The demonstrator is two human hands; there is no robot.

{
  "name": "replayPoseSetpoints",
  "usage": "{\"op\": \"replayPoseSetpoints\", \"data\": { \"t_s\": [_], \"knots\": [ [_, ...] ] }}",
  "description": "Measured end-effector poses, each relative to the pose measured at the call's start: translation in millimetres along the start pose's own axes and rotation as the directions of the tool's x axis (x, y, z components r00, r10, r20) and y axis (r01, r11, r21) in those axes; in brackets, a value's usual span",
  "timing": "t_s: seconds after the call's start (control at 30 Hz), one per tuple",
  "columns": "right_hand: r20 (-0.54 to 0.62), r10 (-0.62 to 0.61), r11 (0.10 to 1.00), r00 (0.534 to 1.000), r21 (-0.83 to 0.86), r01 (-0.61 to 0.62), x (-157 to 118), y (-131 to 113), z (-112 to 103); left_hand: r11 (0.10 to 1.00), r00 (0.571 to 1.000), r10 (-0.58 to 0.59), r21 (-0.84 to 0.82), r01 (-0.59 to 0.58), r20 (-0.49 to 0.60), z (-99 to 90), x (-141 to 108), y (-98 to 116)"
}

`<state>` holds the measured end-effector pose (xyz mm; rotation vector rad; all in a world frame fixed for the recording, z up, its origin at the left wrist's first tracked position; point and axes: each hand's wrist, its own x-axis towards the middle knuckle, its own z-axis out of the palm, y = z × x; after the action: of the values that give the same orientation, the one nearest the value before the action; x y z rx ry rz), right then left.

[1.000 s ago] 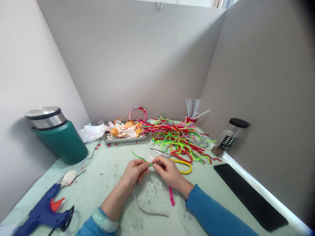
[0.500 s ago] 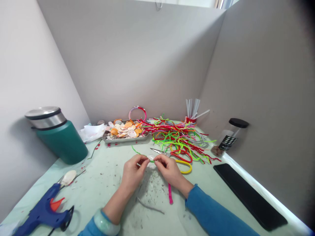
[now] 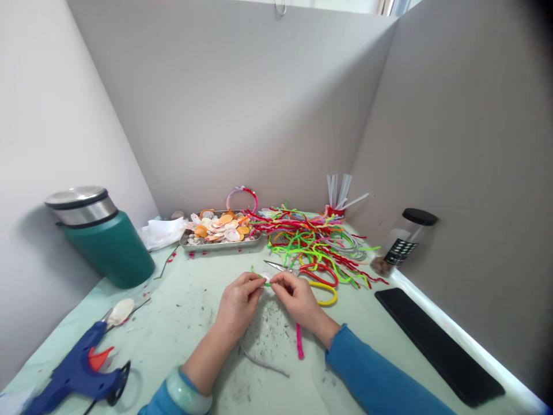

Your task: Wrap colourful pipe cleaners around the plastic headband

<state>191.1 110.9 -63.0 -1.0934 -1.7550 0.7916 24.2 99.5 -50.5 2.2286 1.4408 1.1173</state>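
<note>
Over the middle of the table, my left hand [image 3: 239, 300] and my right hand [image 3: 298, 297] nearly meet, each in a pinch. Between the fingertips runs a green pipe cleaner [image 3: 268, 284], and both hands grip it. Its free end stands up just behind my left fingers. A small white piece [image 3: 266, 278], perhaps a shell, shows at the fingertips; most of it is covered. Scissors [image 3: 320, 275] with red and yellow handles lie open right behind my right hand. A pink pipe cleaner [image 3: 299, 342] and a grey one [image 3: 264, 363] lie nearer to me.
A metal tray [image 3: 224, 246] of shells stands at the back, beside a pile of coloured pipe cleaners [image 3: 315, 236]. At left are a green bottle [image 3: 110, 248] and a blue glue gun [image 3: 78, 369]. At right, a jar [image 3: 400, 245] and a black slab [image 3: 436, 346].
My left hand has shifted slightly right and turned, with its fingers more curled over the green pipe cleaner. The pipe cleaner's free end shows shorter and more upright. My right hand stays in place.
</note>
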Motion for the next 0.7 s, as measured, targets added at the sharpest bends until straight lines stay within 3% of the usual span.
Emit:
{"op": "replayPoseSetpoints", "data": {
  "t_s": [0.4, 0.7],
  "knots": [
    [0.008, -0.031, 0.998, 0.999, 0.045, 0.031, -1, 1, 0, 0.981, 0.999, -0.041, -0.188, 0.04, -0.001, -0.9, 1, 2],
    [0.009, -0.057, 0.997, 0.998, 0.054, 0.057, -3, 0, 0, 0.924, 0.963, -0.259, -0.271, 0.269, 0.075, -3.4, 3, 10]
  ]
}}
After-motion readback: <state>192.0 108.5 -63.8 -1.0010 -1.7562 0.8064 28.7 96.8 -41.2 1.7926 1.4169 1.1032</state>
